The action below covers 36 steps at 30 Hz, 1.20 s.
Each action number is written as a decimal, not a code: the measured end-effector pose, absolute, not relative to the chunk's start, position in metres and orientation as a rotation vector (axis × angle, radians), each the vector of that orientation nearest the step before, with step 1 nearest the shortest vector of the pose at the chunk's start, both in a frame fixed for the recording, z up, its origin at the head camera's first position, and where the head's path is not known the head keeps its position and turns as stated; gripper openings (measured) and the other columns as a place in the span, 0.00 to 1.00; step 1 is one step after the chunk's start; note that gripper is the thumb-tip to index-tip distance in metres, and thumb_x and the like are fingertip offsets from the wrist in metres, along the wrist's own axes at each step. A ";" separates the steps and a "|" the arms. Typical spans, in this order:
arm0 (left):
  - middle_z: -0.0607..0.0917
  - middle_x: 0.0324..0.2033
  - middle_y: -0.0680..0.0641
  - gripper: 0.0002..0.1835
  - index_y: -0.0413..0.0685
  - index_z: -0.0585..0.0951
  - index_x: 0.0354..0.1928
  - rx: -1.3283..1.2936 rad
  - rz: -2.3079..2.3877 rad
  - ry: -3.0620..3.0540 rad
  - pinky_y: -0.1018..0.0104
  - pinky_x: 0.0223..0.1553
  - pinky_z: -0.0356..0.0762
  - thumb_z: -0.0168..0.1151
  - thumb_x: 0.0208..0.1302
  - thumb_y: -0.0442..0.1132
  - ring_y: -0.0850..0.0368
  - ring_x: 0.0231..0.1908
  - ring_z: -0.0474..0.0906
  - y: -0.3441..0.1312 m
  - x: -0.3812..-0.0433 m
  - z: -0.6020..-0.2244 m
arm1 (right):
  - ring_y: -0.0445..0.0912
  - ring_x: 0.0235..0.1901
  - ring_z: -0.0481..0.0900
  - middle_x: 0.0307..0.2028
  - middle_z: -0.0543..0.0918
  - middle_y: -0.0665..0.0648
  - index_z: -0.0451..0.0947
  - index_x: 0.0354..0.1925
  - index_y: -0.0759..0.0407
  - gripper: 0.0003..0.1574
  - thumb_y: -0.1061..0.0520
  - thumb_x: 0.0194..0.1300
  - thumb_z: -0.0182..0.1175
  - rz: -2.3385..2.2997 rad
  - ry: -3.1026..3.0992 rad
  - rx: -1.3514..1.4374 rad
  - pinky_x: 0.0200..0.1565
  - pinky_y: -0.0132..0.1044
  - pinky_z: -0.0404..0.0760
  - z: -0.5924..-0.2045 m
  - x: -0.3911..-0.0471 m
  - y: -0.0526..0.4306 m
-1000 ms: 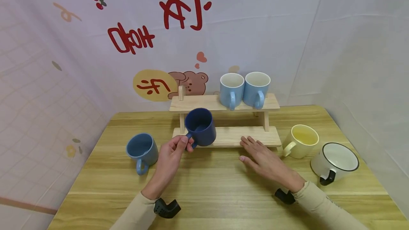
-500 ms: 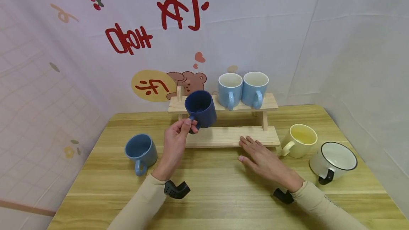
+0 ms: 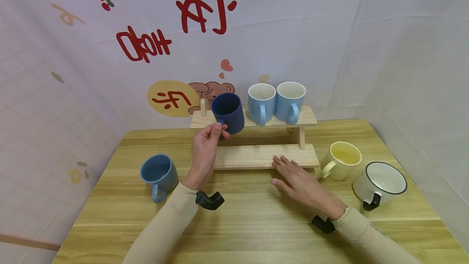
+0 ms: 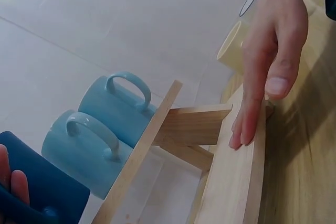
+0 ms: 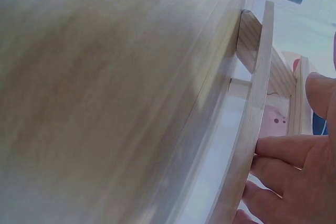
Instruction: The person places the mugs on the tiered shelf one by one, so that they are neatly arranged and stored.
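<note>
My left hand (image 3: 205, 148) pinches the handle of a navy blue mug (image 3: 234, 119), which hangs in front of the left part of the rack's upper shelf (image 3: 198, 123). Its mouth faces up and tilts toward me. In the left wrist view the navy mug (image 4: 58, 187) shows close to a light blue mug (image 4: 86, 150) on that shelf. My right hand (image 3: 302, 184) rests its straight fingers on the front edge of the lower wooden shelf (image 3: 245, 158), toward the right end. In the right wrist view, fingertips of the right hand (image 5: 299, 177) touch the shelf's edge.
Two light blue mugs (image 3: 261, 107) with white insides stand on the upper shelf's right half. A mid-blue mug (image 3: 166, 174) stands on the table at left. At right stand a yellow mug (image 3: 340, 168) and a white mug (image 3: 368, 188) with a black rim. A printed cloth (image 3: 293, 31) hangs behind.
My left hand has raised the navy mug from in front of the lower shelf to the height of the upper one. The right hand has kept its place on the lower shelf.
</note>
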<state>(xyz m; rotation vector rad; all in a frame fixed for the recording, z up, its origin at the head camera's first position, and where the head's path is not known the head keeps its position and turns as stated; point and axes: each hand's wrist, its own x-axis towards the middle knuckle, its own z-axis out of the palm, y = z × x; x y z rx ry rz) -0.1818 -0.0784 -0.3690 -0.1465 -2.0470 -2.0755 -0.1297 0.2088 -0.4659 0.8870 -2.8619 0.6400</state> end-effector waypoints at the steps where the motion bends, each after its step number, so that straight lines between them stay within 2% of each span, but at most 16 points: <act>1: 0.87 0.32 0.45 0.19 0.36 0.86 0.42 -0.139 -2.071 -2.050 0.57 0.63 0.72 0.57 0.79 0.47 0.52 0.47 0.80 -0.078 -0.184 -0.369 | 0.61 0.77 0.58 0.76 0.64 0.65 0.67 0.74 0.68 0.39 0.42 0.80 0.55 0.642 -2.863 0.887 0.74 0.59 0.58 -0.465 -0.130 0.209; 17: 0.89 0.36 0.43 0.18 0.36 0.86 0.48 -0.140 -2.056 -2.079 0.59 0.58 0.77 0.56 0.80 0.45 0.53 0.45 0.83 -0.077 -0.210 -0.368 | 0.61 0.77 0.57 0.76 0.64 0.64 0.67 0.74 0.68 0.39 0.42 0.79 0.55 0.636 -2.874 0.887 0.75 0.59 0.57 -0.465 -0.130 0.207; 23: 0.90 0.40 0.40 0.19 0.35 0.86 0.49 -0.148 -2.064 -2.105 0.60 0.61 0.76 0.55 0.81 0.44 0.53 0.48 0.84 -0.075 -0.218 -0.364 | 0.61 0.77 0.57 0.76 0.64 0.65 0.67 0.74 0.68 0.39 0.42 0.79 0.55 0.636 -2.874 0.885 0.75 0.59 0.57 -0.465 -0.130 0.207; 36: 0.90 0.45 0.42 0.19 0.37 0.86 0.51 -0.152 -2.067 -2.192 0.54 0.67 0.69 0.53 0.81 0.45 0.55 0.59 0.80 -0.076 -0.229 -0.361 | 0.60 0.77 0.57 0.76 0.64 0.64 0.67 0.74 0.68 0.40 0.41 0.79 0.55 0.641 -2.887 0.869 0.75 0.58 0.56 -0.465 -0.129 0.207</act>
